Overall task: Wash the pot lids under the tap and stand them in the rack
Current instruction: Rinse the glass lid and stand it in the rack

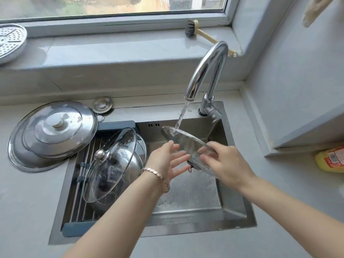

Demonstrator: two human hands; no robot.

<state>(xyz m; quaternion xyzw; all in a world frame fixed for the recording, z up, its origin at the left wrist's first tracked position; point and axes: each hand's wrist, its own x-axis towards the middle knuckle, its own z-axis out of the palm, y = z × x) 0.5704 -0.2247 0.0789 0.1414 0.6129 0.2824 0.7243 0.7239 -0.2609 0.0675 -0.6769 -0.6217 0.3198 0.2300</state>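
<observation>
A glass pot lid is held tilted over the sink, and water from the chrome tap runs onto its far edge. My right hand grips the lid's near right rim. My left hand lies with straight fingers against the lid's underside. In the rack over the sink's left half, a second glass lid with a metal knob stands leaning on a steel lid. Two stacked steel lids lie on the counter to the left.
A small metal disc sits behind the sink. A perforated steamer plate and a dish brush rest on the windowsill. At the right, under a ledge, lies a yellow bottle.
</observation>
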